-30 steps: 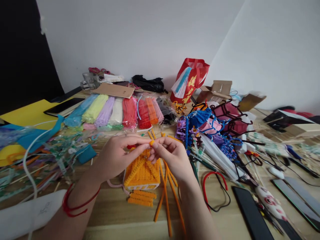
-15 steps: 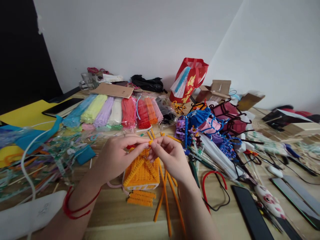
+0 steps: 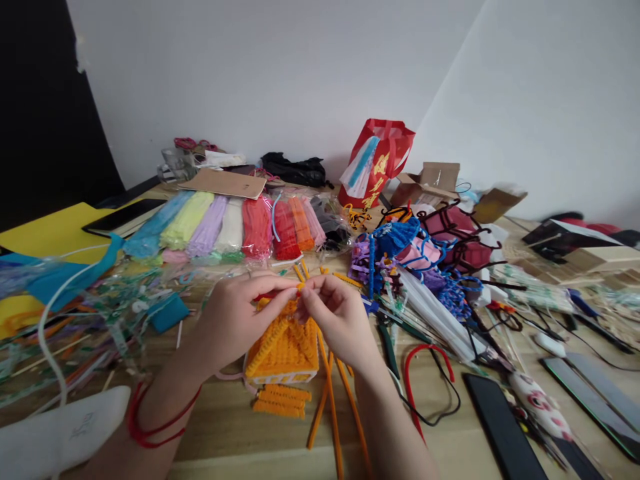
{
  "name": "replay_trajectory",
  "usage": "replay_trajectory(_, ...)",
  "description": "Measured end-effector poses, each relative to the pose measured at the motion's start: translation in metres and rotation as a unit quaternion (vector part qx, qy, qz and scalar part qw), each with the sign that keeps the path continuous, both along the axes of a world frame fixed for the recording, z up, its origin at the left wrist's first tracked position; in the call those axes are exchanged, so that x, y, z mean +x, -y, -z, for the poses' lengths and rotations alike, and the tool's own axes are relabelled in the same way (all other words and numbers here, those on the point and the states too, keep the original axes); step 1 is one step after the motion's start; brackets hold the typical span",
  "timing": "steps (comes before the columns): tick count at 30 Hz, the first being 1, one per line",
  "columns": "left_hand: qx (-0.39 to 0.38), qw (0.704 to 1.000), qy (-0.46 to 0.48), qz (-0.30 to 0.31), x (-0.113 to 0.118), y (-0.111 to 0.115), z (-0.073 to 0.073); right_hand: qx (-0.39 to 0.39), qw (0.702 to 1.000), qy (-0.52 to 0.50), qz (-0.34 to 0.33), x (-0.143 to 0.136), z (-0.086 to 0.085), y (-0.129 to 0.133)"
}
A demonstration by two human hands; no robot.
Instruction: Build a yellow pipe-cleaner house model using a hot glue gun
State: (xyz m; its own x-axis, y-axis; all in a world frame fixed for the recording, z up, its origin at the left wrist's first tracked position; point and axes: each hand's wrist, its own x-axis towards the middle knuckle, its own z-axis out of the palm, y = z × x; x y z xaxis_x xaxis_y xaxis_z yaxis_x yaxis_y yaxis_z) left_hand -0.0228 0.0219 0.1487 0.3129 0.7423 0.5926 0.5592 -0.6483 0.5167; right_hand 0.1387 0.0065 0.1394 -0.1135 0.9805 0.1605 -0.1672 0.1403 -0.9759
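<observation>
My left hand [image 3: 245, 310] and my right hand [image 3: 337, 313] meet above the table, thumbs and fingers pinched together on a small piece of orange pipe cleaner [image 3: 301, 287]. Most of that piece is hidden by the fingertips. Just below them stands a little house [image 3: 285, 350] with an orange pipe-cleaner roof and white lower edge. In front of it lie short coiled orange pipe-cleaner pieces [image 3: 281, 401]. Several straight orange pipe cleaners [image 3: 330, 407] stretch over the table beneath my right hand and forearm.
Bagged bundles of coloured pipe cleaners [image 3: 230, 223] line the back. On the right are a pile of blue and pink pipe-cleaner work [image 3: 415, 243], a red bag [image 3: 377, 167], a black phone [image 3: 503, 427] and scissors [image 3: 543, 437]. A white power bank [image 3: 75, 430] lies left among scraps.
Both hands keep their pinch at nearly the same spot, with only slight finger movement. The whole view has shifted very slightly.
</observation>
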Motion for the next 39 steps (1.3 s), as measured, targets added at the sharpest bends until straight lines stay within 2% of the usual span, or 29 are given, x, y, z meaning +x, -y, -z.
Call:
replay_trajectory(7, 0.055, 0.998, -0.023, -0.033, 0.001, 0.002, 0.002, 0.003, 0.999, 0.031, 0.009, 0.001, 0.001, 0.0)
replay_trajectory(11, 0.083, 0.995, -0.038, -0.045, 0.005, 0.002, 0.003, 0.042, 0.994, 0.093, 0.043, 0.0, 0.007, -0.001)
replay_trajectory(19, 0.067, 0.993, -0.035, -0.087, 0.012, 0.004, 0.007, 0.184, 0.939, 0.244, 0.155, -0.009, 0.011, 0.003)
replay_trajectory(25, 0.043, 0.992, -0.013, -0.116, 0.012, 0.004, 0.009, 0.249, 0.912, 0.281, 0.165, -0.007, 0.013, 0.002)
replay_trajectory(31, 0.051, 0.994, -0.02, -0.093, 0.011, 0.005, 0.006, 0.223, 0.933, 0.249, 0.133, 0.001, 0.011, -0.001)
replay_trajectory(36, 0.063, 0.995, -0.016, -0.076, 0.011, 0.004, 0.006, 0.246, 0.917, 0.27, 0.157, 0.003, 0.008, 0.002)
replay_trajectory(39, 0.061, 0.997, -0.008, -0.056, 0.011, 0.005, 0.005, 0.238, 0.918, 0.274, 0.161, 0.003, 0.006, 0.004)
